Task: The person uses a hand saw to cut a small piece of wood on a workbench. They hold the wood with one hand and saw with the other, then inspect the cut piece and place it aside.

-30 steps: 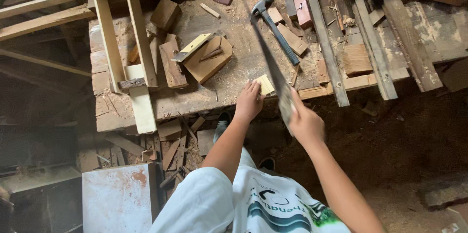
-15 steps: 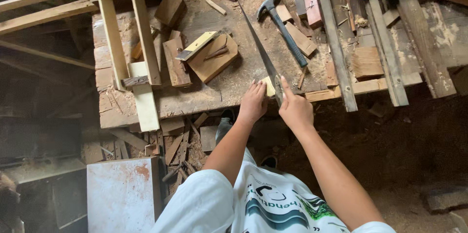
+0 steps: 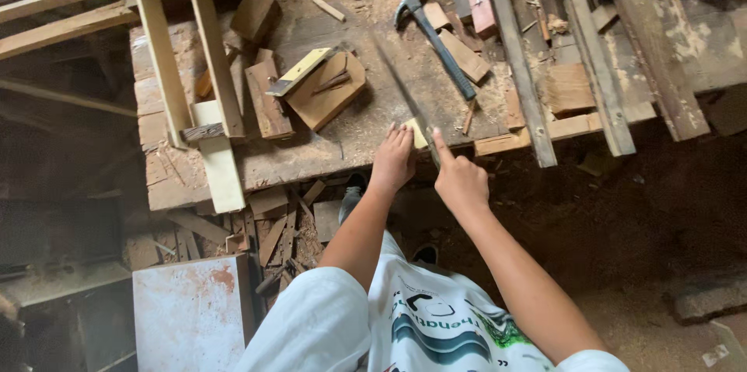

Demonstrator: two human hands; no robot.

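So here's my bench setup mid-cut. My left hand (image 3: 394, 159) is flat on a small pale wood block (image 3: 419, 135) right at the near edge of the workbench (image 3: 366, 29), fingers stretched forward, pinning it down. My right hand (image 3: 459, 179) is wrapped around the handle of a handsaw (image 3: 401, 92), index finger pointing out along it. The handle itself is buried in my fist, so you can't really see it. The blade is motion-blurred and runs away from me at a slant across the benchtop, passing just on the right side of the block, between my two hands. Hands sit close together, not touching each other.

Rest of the bench is the usual mess. There's a claw hammer (image 3: 436, 33) with a dark grip lying diagonally up past the saw, head pointing away from me. To the left sits a square-ish board (image 3: 331, 96) with a try square (image 3: 299, 72) resting on its corner, and a chunky brown offcut (image 3: 255, 14) further back. Two long pale battens (image 3: 204, 37) lean across the left end of the bench. Sawdust all over the top. Off to the right, a stack of weathered planks (image 3: 615, 68). Under the bench, a pile of wood scraps (image 3: 272, 224), plus a white rusty panel (image 3: 191, 314) down by my left leg.
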